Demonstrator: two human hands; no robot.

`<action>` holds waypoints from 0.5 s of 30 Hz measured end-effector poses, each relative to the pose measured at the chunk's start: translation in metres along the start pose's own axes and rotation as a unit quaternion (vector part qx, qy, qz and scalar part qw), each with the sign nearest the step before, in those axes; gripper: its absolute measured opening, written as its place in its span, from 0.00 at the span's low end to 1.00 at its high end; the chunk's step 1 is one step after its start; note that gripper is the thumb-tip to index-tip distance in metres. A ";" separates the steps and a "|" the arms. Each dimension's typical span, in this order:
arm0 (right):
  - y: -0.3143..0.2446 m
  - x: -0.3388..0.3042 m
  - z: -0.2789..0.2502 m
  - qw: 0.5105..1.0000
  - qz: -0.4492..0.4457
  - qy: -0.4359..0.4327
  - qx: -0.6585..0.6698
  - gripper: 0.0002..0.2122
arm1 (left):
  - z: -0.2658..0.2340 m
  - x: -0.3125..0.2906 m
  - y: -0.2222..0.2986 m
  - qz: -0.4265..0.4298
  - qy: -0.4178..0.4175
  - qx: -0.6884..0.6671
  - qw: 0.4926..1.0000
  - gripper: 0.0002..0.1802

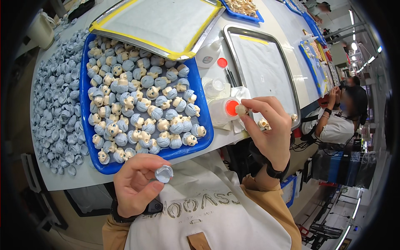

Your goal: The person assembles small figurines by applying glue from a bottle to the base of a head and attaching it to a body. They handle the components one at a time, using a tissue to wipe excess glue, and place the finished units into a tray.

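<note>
My left hand (139, 179) pinches a light blue hollow doll hair piece (164, 173), its open side facing up, just off the near edge of the blue tray. Between the thumb and fingertips of my right hand (268, 131) is a small pale doll head (241, 110). It is held beside a white tub (221, 110) with a bright red-orange top; I cannot tell whether they touch. The blue tray (207, 143) carries many doll heads with light blue hair (155, 111). Several small pale parts (263, 123) lie near my right wrist, partly hidden by the hand.
Loose blue hair pieces (62, 112) are heaped left of the tray. A yellow-taped metal tray (156, 25) overlaps its far end. Farther right are a white bottle (209, 52) and a paper-lined metal tray (266, 71). Another person (339, 112) sits at the far right.
</note>
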State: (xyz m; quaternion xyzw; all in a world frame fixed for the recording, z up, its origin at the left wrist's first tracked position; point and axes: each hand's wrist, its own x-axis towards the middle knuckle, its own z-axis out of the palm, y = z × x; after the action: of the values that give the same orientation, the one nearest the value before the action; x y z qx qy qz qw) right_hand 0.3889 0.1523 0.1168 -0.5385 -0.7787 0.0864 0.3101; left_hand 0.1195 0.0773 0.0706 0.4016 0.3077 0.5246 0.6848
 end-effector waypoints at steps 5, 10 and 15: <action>-0.020 -0.004 0.000 0.997 -0.018 0.015 0.079 0.12 | -0.001 0.000 -0.001 0.001 -0.004 -0.001 1.000 0.18; -0.058 -0.011 0.024 0.929 -0.172 -0.059 0.323 0.16 | 0.007 0.006 0.003 -0.014 0.006 -0.041 0.999 0.19; -0.068 -0.014 0.038 0.936 -0.151 -0.058 0.314 0.16 | 0.004 0.005 0.001 0.029 -0.014 -0.026 0.999 0.22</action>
State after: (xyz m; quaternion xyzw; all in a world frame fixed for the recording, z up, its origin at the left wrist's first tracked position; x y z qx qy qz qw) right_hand 0.3168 0.1199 0.1127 -0.2841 -0.8005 0.3098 0.4273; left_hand 0.1236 0.0815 0.0730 0.4000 0.2725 0.5465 0.6835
